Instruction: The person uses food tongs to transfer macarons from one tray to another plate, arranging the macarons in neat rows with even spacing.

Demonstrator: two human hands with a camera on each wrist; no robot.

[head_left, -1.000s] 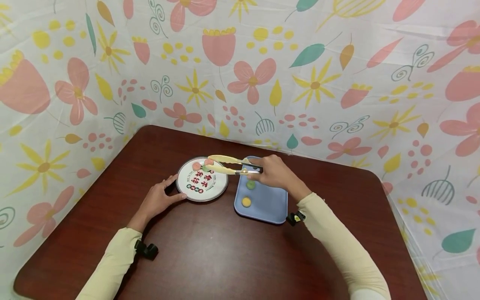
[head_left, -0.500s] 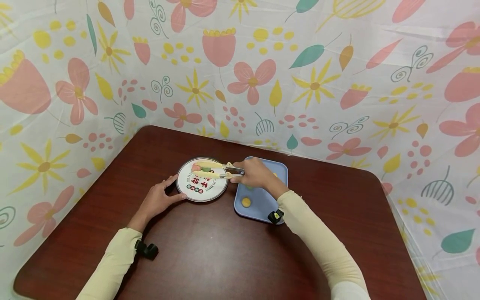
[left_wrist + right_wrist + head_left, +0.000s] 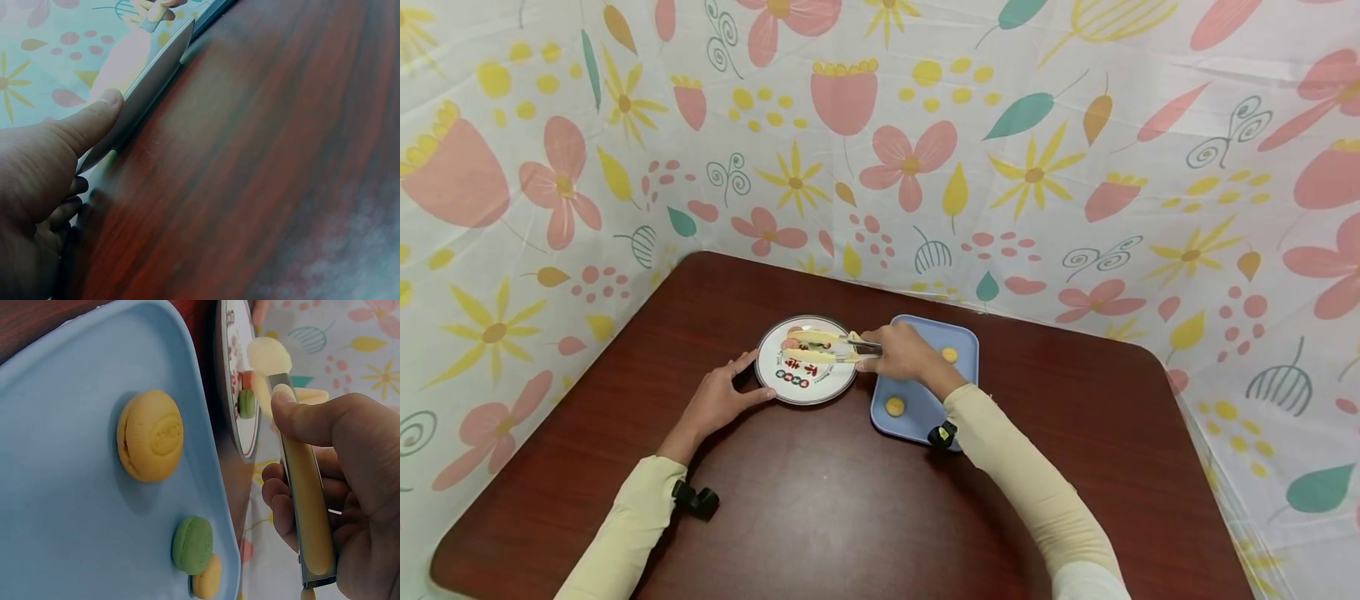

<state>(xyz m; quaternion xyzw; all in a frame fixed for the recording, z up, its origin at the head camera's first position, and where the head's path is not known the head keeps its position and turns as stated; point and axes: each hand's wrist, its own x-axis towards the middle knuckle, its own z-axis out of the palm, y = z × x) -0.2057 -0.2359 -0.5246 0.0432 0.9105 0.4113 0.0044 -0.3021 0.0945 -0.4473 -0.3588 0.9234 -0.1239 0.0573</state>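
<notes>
My left hand [image 3: 721, 402] holds the near-left rim of a round white plate [image 3: 827, 389] with red writing, thumb on the rim and fingers curled by its edge in the left wrist view. With my right hand [image 3: 902, 352] I grip metal kitchen tongs [image 3: 823, 357] with pale yellow tips. The tips lie low over the plate, around a pinkish macaron [image 3: 790, 343]; whether they touch it, I cannot tell. Beside it on the plate sits a green macaron [image 3: 247, 404], partly behind the tongs in the head view.
A blue tray [image 3: 921, 425] stands right of the plate, under my right forearm. It bears yellow macarons [image 3: 894, 407] and a green macaron [image 3: 192, 545], which my hand hides from the head view. Patterned cloth [image 3: 910, 208] hangs behind the brown table [image 3: 820, 517].
My right hand has moved left with the tongs, bringing the tips farther across the plate and lower around the pinkish macaron. The left hand stays on the rim.
</notes>
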